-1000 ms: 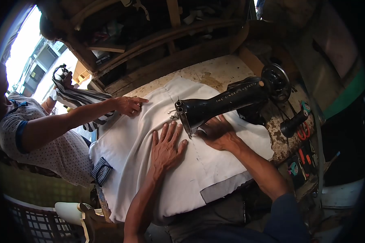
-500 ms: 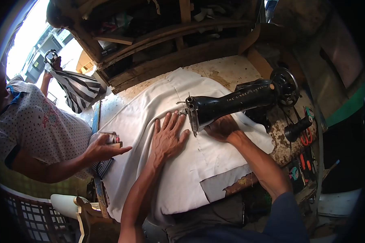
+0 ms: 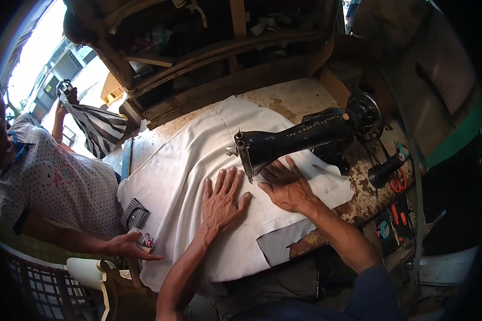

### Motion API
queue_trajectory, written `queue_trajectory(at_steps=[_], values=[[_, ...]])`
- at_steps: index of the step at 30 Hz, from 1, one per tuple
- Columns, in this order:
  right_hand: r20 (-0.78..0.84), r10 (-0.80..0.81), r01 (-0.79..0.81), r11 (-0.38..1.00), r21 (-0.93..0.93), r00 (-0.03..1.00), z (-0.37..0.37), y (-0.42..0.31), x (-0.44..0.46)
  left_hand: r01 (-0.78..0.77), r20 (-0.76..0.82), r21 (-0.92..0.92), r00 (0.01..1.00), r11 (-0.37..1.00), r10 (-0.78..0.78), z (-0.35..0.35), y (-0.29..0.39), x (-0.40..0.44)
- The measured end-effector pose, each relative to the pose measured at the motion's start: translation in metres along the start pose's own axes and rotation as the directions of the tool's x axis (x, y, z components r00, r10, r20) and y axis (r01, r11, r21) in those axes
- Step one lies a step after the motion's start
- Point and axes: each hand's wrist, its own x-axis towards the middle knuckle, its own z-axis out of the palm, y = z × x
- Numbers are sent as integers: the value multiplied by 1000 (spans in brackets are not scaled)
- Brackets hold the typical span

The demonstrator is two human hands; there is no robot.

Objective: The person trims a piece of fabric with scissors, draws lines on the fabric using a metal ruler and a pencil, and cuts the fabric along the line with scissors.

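White cloth [image 3: 160, 182] is spread in loose folds over the sewing table and beneath a black sewing machine [image 3: 300, 136]. My left hand [image 3: 222, 200] lies flat on the cloth, fingers spread, just left of the needle area. On the other side, my right hand [image 3: 286, 187] rests on the cloth under the machine's arm, its fingers apart and the thumb toward the needle. Neither hand holds anything. A grey patch [image 3: 286, 243] shows at the cloth's front edge.
At the left stands another person [image 3: 64, 182], whose hand [image 3: 128, 245] holds small spools. Near it lies a checked cloth piece [image 3: 135, 214]. Orange-handled scissors [image 3: 398, 181] and a black cylinder [image 3: 383, 170] are at the right. A wooden shelf [image 3: 198, 96] rises behind.
My right hand has drawn back a little from under the machine and its fingers have spread. The other person's hand has moved down toward the table's near left, uncovering the checked piece.
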Motion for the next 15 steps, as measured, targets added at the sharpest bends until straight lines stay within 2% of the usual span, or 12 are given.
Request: queue_trajectory(at_steps=[3, 7, 9, 10, 13, 15], values=[[-50, -31, 29, 999, -30, 998, 3, 3, 4, 0, 10, 2, 1000, 1000, 0, 2, -4, 5], [-30, -33, 33, 999, 0, 999, 1, 8, 14, -14, -6, 24, 1000, 1000, 15, -1, -8, 16], [-127, -72, 69, 997, -26, 989, 8, 11, 19, -10, -3, 20, 1000, 1000, 10, -3, -12, 20], [-126, -76, 73, 997, -25, 989, 10, 12, 19, -19, -4, 19, 1000, 1000, 20, -2, -13, 21], [-127, -25, 29, 999, 29, 992, 8, 12, 26, -26, 0, 23, 1000, 999, 26, -4, -17, 25], [28, 75, -77, 992, 95, 997, 6, 13, 32, -27, 9, 21, 1000, 999, 27, -4, -19, 30]])
